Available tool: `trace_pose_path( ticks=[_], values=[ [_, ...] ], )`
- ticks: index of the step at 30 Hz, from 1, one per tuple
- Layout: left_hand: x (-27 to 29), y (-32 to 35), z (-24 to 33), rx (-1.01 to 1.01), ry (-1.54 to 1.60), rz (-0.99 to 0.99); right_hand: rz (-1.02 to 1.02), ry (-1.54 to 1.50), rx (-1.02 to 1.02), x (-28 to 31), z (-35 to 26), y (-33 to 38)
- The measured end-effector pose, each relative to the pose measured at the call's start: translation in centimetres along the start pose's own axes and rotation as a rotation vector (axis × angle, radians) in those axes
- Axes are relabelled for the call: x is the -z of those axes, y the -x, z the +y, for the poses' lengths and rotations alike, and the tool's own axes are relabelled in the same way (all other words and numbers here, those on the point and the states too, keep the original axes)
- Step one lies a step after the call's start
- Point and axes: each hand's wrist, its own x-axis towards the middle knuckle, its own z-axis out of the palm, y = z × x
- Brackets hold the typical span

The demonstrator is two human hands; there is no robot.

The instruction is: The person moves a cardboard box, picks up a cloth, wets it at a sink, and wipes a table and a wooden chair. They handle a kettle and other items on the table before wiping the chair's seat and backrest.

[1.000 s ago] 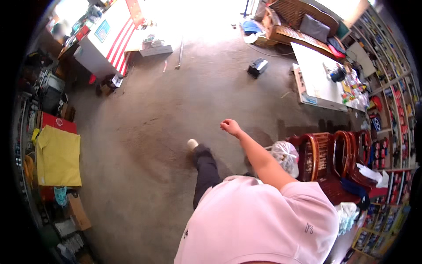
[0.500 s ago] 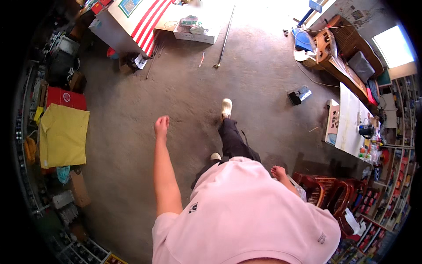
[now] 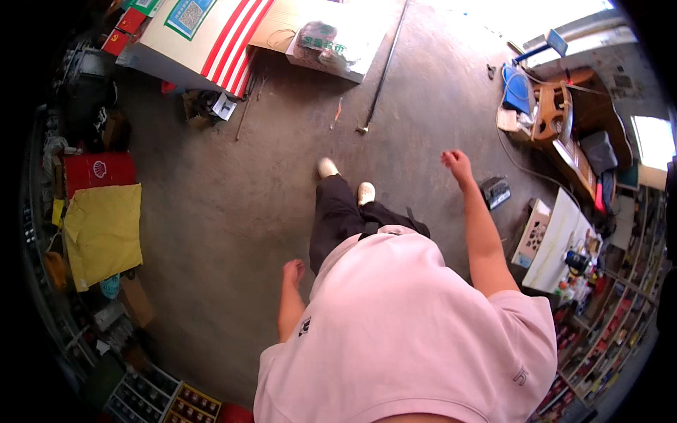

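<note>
Both my hands are empty as I walk over the concrete floor (image 3: pixel 233 211). My right hand (image 3: pixel 457 168) swings forward at the end of a stretched arm, its fingers loosely bent and slightly apart. Nearest to it, on the floor just beyond, is a small black and silver box-like thing (image 3: pixel 495 192). My left hand (image 3: pixel 293 271) hangs back beside my hip, close to my dark trousers (image 3: pixel 338 218). Its fingers are half curled, a little blurred, and touch nothing.
A long dark pole (image 3: pixel 386 70) lies ahead near a white box (image 3: pixel 324 60) with a plastic bag. A striped counter (image 3: pixel 233 42) stands ahead left. Yellow cloth (image 3: pixel 104 233) covers goods at left. At right are a wooden bench (image 3: pixel 575 158), a cable and a white table (image 3: pixel 560 243).
My right arm has swung forward and my left arm back. My feet have stepped on, and the pole, counter and white box now appear nearer.
</note>
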Motion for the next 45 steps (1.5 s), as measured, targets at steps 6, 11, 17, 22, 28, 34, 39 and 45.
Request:
trace_pose_path(
  ticks=[6,11,17,22,28,34,39,45],
  values=[
    [1.2,-3.1,9.2,-0.014,-0.087,-0.004,-0.005,-0.016,0.058,-2.4,-13.1,-13.6],
    [-1.1,-10.1,25.9,0.008,0.158,-0.009,-0.155,0.236,-0.156,-4.8,-12.2,-12.9],
    [-4.9,-12.2,47.1,-0.318,0.076,-0.05,-0.115,0.03,-0.461,-5.9,-11.9,-10.6],
    [-6.4,-12.8,50.5,-0.457,0.191,-0.033,-0.093,-0.045,-0.523,-6.9,-14.1,-13.4],
    [-6.2,-14.3,43.5,-0.077,0.365,-0.101,-0.128,-0.049,-0.423,-8.1,-18.7,-18.5],
    [-7.0,-15.2,39.3,-0.004,0.304,0.046,-0.13,-0.054,-0.293,-7.6,-20.4,-19.9],
    [-12.7,-14.6,44.7,-0.179,0.286,-0.04,-0.219,0.128,-0.398,-5.6,-18.5,-20.0],
    [-21.2,-12.3,48.9,-0.256,0.179,-0.026,-0.352,0.107,-0.607,-1.9,-17.2,-23.9]
  ],
)
